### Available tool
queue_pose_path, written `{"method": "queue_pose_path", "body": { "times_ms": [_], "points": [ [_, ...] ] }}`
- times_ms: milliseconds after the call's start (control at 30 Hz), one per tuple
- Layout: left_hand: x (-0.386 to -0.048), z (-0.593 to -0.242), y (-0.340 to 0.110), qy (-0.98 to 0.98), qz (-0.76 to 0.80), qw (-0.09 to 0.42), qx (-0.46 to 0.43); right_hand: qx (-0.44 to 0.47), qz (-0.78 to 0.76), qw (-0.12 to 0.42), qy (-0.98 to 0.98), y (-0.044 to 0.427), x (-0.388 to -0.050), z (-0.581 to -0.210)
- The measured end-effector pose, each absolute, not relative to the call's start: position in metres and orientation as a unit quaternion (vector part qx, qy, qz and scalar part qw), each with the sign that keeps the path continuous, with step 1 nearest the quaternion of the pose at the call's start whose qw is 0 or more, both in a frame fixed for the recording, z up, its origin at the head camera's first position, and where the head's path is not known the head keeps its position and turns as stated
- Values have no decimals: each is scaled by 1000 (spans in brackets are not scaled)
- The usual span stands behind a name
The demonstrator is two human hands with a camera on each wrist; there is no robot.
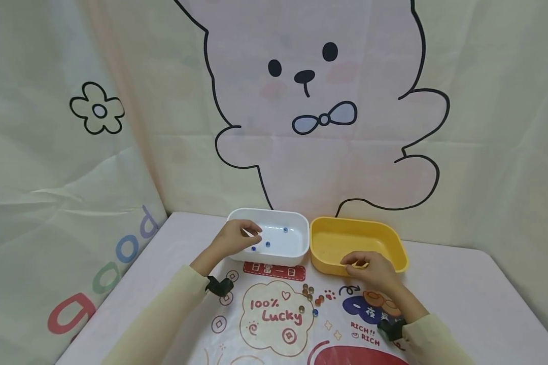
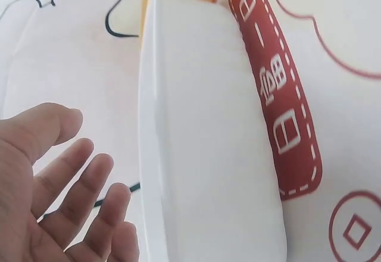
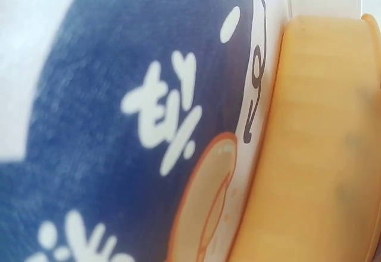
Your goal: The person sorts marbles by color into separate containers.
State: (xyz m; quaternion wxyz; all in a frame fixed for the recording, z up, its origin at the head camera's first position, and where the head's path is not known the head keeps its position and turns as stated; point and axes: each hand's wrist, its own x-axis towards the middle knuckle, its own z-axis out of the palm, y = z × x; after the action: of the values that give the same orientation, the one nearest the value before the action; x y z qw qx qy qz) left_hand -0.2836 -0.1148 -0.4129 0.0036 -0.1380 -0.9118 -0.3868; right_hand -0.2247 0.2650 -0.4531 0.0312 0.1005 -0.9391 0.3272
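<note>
My left hand (image 1: 235,236) hovers over the left part of a white tub (image 1: 301,243). In the left wrist view this hand (image 2: 65,196) has its thumb apart from the loosely bent fingers, and nothing is between them. Three small blue marbles, one of them at the back (image 1: 285,230), lie on the white tub's floor. My right hand (image 1: 372,268) is at the near rim of a yellow tub (image 1: 319,256), fingers bent toward the thumb; whether a marble is between the tips cannot be made out. The right wrist view shows mainly the yellow tub's wall (image 3: 309,143).
Several brownish marbles (image 1: 309,297), orange marbles (image 1: 318,302) and one blue marble (image 1: 315,313) lie on the printed tablecloth (image 1: 274,324) in front of the tubs. The two tubs stand side by side near a curtain (image 1: 173,167) with a cartoon bear.
</note>
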Motion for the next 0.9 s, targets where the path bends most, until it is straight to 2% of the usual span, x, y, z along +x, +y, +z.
{"method": "queue_pose_path", "body": {
  "times_ms": [300, 633, 900],
  "points": [
    [-250, -410, -103, -900, -397, 14, -177, 107, 322, 32, -940, 266, -224, -454],
    [-222, -421, -83, -884, -413, -10, -220, 103, 318, 31, -942, 265, -225, -451],
    [-211, -437, -68, -880, -423, -28, -213, 104, 323, 30, -940, 265, -224, -450]
  ]
}}
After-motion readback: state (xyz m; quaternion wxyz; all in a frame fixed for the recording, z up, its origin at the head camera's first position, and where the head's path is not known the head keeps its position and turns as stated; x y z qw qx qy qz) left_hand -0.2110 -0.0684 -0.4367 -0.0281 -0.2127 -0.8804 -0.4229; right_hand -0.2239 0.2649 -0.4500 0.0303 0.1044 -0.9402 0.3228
